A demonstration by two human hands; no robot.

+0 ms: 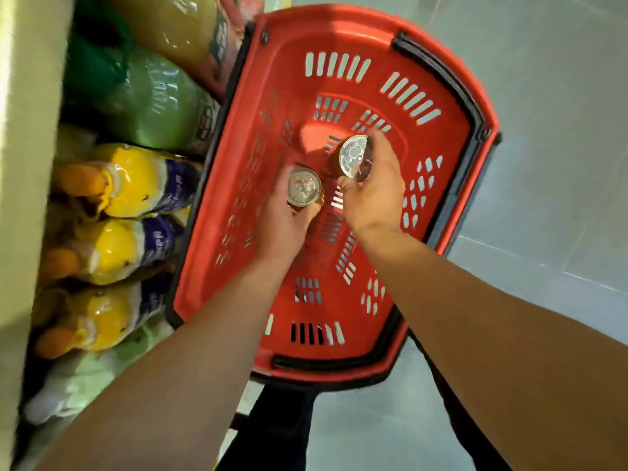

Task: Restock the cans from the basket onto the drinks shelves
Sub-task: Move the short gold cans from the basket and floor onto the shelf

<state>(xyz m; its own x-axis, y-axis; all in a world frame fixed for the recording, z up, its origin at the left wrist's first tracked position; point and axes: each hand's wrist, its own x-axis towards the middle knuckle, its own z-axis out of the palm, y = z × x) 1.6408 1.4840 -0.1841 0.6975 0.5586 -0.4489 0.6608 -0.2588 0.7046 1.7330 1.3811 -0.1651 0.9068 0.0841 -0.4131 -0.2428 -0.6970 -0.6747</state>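
A red plastic basket point(441, 137) with black handles stands on the floor below me. Both my hands are down inside it. My left hand point(282, 222) grips a gold can with a silver top point(303, 188). My right hand point(373, 192) grips a second gold can point(353, 154) from the right side, a little farther in. Both cans are upright with their pull-tab lids facing me. I see no other cans in the basket.
On the left a low shelf holds large wrapped drink bottles: yellow ones with orange caps point(115, 185), a green one point(146, 100) and a pale amber one point(176, 25). A beige shelf edge point(27, 164) runs along the far left. Grey floor tiles point(550, 96) lie to the right.
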